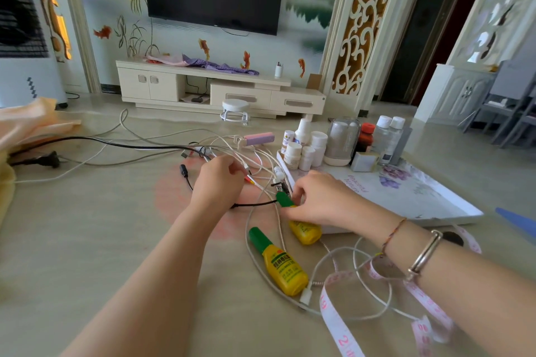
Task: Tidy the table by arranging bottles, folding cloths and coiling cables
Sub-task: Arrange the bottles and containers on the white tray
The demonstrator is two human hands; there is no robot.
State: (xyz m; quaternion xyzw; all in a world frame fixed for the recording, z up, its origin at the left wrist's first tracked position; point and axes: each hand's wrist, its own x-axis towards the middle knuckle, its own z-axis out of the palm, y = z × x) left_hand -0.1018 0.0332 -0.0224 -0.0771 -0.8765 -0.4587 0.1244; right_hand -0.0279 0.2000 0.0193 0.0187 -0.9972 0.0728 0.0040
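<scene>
Right hand [316, 197] grips green-capped yellow bottle [304, 230].

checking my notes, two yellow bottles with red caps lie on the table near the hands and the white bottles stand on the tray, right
Not quite: the caps are green, not red. The head view shows one yellow bottle lying free and the other yellow bottle under the right hand. The white bottles do stand on the tray.
</scene>
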